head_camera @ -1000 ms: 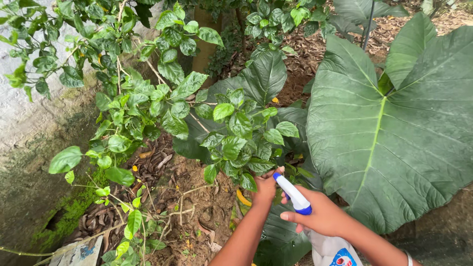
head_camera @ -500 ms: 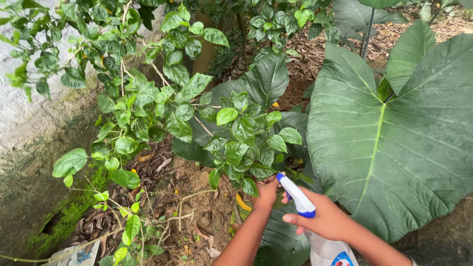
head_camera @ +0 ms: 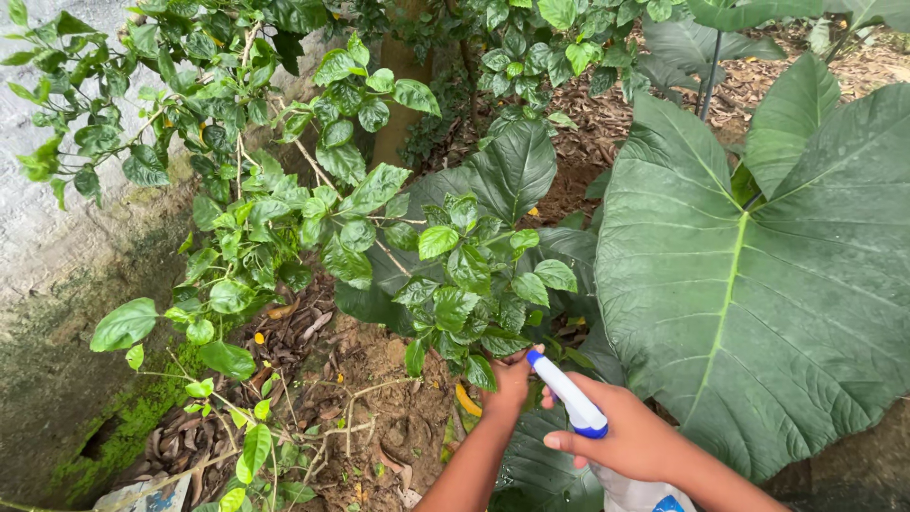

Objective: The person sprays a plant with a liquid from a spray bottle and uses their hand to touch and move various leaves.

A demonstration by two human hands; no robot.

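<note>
My right hand (head_camera: 626, 438) grips a white spray bottle (head_camera: 566, 391) with a blue nozzle tip and blue collar; the nozzle points up and left at a leafy shrub (head_camera: 455, 275). My left hand (head_camera: 510, 381) reaches under the shrub's lowest leaves, fingers closed on a leaf or twig there; the fingertips are hidden by foliage. The bottle's body (head_camera: 633, 491) runs off the bottom edge.
A huge heart-shaped leaf (head_camera: 758, 284) fills the right side. More small-leaved branches (head_camera: 237, 218) spread to the left above bare soil and dry leaf litter (head_camera: 370, 398). A mossy concrete wall (head_camera: 57, 265) stands at the left. A tree trunk (head_camera: 393, 95) rises behind.
The view has tilted, so hands and bottle sit lower in the frame. Both hands keep the same hold by the shrub.
</note>
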